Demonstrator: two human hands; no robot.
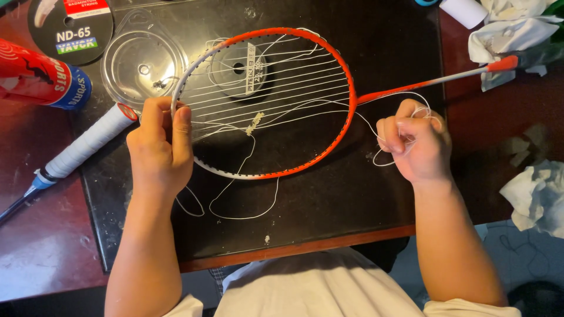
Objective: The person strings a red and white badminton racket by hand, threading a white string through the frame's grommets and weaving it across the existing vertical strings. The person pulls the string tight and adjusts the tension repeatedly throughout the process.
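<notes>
An orange and white badminton racket frame lies on a black mat, its head partly strung with white string. My left hand grips the white left rim of the head, thumb and fingers over the frame. My right hand is closed on a bunch of loose white string, to the right of the head and just below the shaft. Slack string loops trail over the mat below the frame.
A clear plastic string-reel case and a clear reel lie under and beside the racket head. A white racket grip, a red and blue tube and a black round package sit left. Crumpled tissues lie right.
</notes>
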